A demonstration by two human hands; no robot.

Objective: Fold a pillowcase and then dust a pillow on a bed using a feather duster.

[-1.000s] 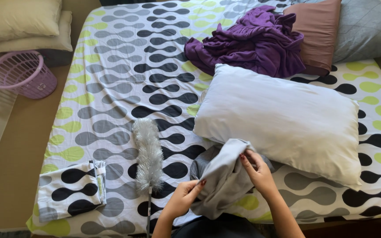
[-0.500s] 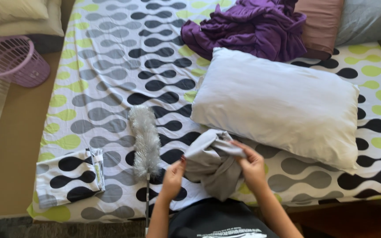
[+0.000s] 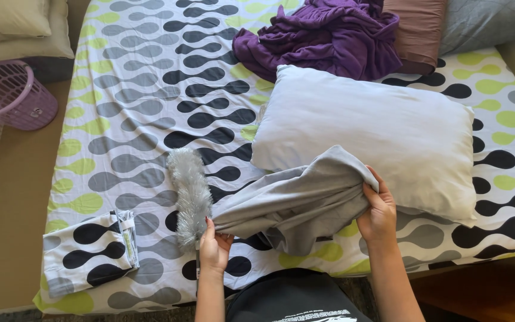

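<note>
Both bare forearms reach up from the bottom edge of the view, roughly parallel and apart. The left hand [image 3: 214, 245] sits lower, fingers curled closed in a pinch at thumb level. The right hand [image 3: 378, 210] is higher and further forward, fingers clenched tight, knuckles up.

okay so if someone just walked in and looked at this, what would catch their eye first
Probably the grey cloth stretched between the left hand and the right hand at the near edge of the bed. Just behind it lies a big white pillow on the wavy black, grey and green patterned sheet. A purple blanket is heaped at the far end.
</note>
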